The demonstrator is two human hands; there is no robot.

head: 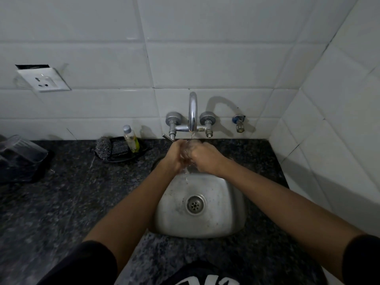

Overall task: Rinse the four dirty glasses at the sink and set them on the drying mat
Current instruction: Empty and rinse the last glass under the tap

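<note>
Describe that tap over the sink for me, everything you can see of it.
The tap is shiny chrome-looking metal, fixed to the white tiled wall by two round flanges, each above a valve. A tall arched spout rises between them and curves down toward the steel sink. A thin stream of water runs from its tip onto the glass held below. Nothing touches it.

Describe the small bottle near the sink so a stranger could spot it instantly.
Start at the steel sink and move left along the dark counter to the black tray against the wall. The bottle leans in it, beside a wiry scrubber: the only clear item there, with yellowish liquid and a grey cap.
</note>
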